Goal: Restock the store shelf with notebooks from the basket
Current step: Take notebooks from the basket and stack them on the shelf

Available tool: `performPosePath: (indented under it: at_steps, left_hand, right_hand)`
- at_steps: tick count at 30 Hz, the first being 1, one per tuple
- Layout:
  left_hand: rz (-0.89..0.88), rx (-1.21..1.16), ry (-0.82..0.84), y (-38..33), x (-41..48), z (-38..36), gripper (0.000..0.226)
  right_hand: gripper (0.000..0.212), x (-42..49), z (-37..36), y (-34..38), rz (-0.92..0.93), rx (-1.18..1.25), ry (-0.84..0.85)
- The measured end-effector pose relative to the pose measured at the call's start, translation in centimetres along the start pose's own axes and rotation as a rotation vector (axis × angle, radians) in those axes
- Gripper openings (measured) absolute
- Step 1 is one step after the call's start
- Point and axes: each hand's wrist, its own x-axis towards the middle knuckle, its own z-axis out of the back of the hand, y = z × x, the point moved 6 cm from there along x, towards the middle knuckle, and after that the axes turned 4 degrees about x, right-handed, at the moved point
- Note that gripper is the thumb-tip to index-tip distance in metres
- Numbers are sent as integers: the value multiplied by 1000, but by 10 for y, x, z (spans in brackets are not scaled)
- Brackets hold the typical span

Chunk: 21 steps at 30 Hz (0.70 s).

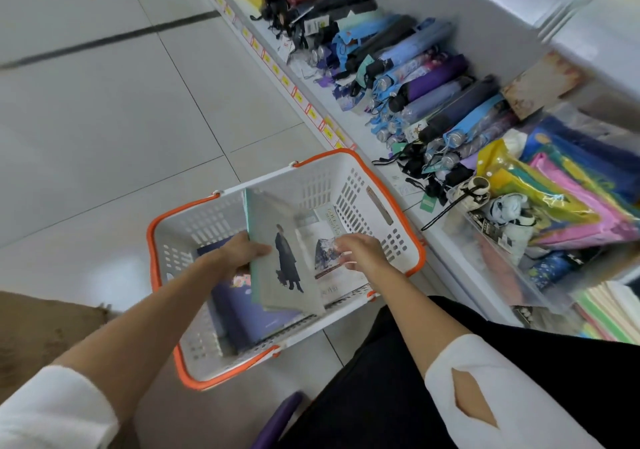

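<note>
While my left hand (239, 253) grips the grey notebook (284, 258) tilted up inside the basket (322, 180), my right hand (360, 253) curls onto a second notebook (325, 265) lying flat; whether it has hold I cannot tell. I should secure its edge before lifting toward the shelf (367, 137), right.

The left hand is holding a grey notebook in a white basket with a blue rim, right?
Not quite. The head view shows the basket has an orange rim, not a blue one. The left hand does hold the grey notebook in that white basket.
</note>
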Motion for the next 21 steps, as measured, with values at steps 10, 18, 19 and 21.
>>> performPosePath:
  at_steps: [10, 18, 19, 21]
  left_hand:
    - [-344, -14, 284, -151, -111, -45, 59]
    - [-603, 85, 427, -257, -219, -119, 28]
    - [-646, 100, 409, -268, -230, -129, 30]
    - [-749, 102, 341, -293, -246, -148, 41]
  right_hand:
    - [43, -91, 71, 62, 58, -15, -124]
    - [25, -198, 148, 131, 373, 34, -399]
    - [23, -215, 163, 140, 444, 21, -482]
    - [24, -249, 191, 159, 581, 35, -589]
